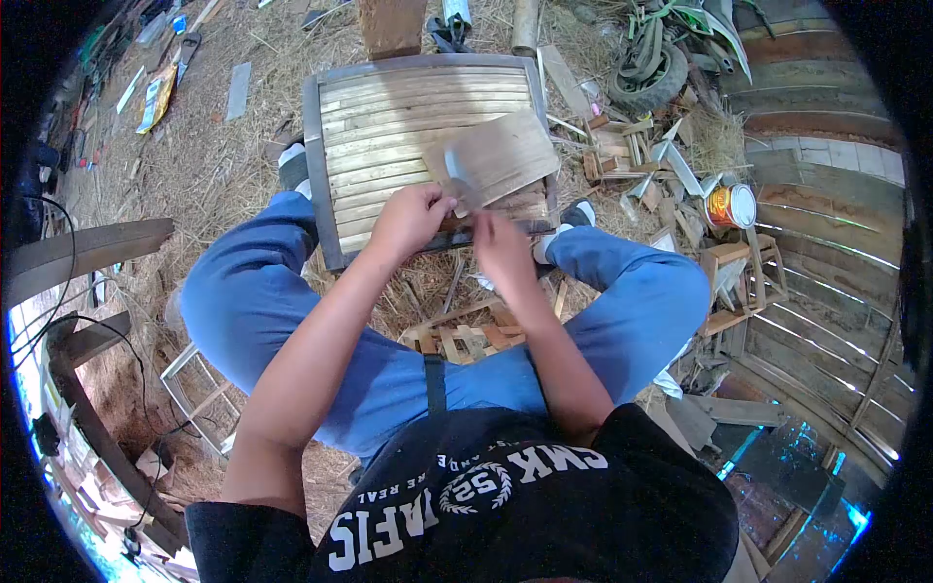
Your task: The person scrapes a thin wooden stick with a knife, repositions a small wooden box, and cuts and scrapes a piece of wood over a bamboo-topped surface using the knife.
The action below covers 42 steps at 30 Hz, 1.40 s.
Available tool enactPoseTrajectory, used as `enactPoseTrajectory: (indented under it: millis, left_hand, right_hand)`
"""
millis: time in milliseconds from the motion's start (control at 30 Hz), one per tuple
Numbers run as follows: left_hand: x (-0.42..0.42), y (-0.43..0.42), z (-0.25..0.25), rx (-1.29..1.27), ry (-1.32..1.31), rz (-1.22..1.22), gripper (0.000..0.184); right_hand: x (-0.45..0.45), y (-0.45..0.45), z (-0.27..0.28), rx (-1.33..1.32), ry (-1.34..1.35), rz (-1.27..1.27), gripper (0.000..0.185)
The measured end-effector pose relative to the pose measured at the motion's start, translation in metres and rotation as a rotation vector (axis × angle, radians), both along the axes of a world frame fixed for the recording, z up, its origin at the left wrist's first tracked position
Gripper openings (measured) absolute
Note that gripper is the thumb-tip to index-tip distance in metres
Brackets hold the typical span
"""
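My right hand [502, 251] is closed around the handle of a knife [459, 173]. Its blade points away from me and is blurred. Close by on the left, my left hand [410, 222] has thumb and fingers pinched together near the blade's base. Whatever it pinches is too small to make out. Beneath the blade a flat wooden board [510, 146] lies at an angle on a slatted wooden panel [374, 136] with a dark frame. Both hands are over the panel's near edge.
Scraps of wood [466, 340] lie on the straw-covered ground between my legs. To the right are a paint can [731, 206], a tyre [651, 78] and more offcuts. A wooden post [391, 29] stands beyond the panel. A yellow bag [157, 97] lies at far left.
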State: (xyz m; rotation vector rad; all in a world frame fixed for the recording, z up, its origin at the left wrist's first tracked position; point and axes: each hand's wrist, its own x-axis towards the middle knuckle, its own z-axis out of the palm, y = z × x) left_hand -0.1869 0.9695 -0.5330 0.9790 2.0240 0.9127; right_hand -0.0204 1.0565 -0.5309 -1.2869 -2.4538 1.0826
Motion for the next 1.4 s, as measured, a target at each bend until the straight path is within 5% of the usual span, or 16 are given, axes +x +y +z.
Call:
enactPoseTrajectory:
  millis: [233,367,500,633,767,900,1067,1300,1400]
  left_hand:
    - [-0.001,-0.001,-0.004,0.019,-0.039,-0.006,0.03]
    - [0.0,0.001,0.0,0.007,-0.05,0.005,0.029]
    - [0.0,0.0,0.004,-0.038,-0.022,0.014,0.03]
    - [0.001,0.002,0.0,-0.026,-0.057,0.026,0.03]
    - [0.003,0.001,-0.003,0.008,-0.067,0.051,0.031]
    - [0.002,0.002,0.003,-0.024,-0.017,0.054,0.031]
    - [0.003,0.002,-0.002,-0.013,-0.015,0.043,0.032]
    - [0.002,0.001,0.006,0.019,0.008,0.035,0.03]
    - [0.003,0.0,0.008,-0.002,-0.016,0.049,0.029]
  right_hand:
    - [0.0,0.025,0.009,0.026,-0.03,-0.193,0.043]
    - [-0.002,-0.007,0.006,0.063,-0.078,0.047,0.044]
    - [0.005,0.038,0.01,-0.023,-0.066,-0.192,0.044]
    - [0.006,0.018,-0.001,0.134,-0.021,-0.107,0.047]
    - [0.01,0.038,0.007,-0.062,-0.015,-0.157,0.047]
    - [0.005,0.015,-0.006,0.104,0.039,-0.086,0.048]
    - [0.013,0.045,-0.002,-0.094,0.006,-0.185,0.047]
    - [0.006,0.023,0.006,-0.07,-0.02,-0.05,0.04]
    - [0.0,0.019,0.017,-0.086,-0.017,-0.196,0.039]
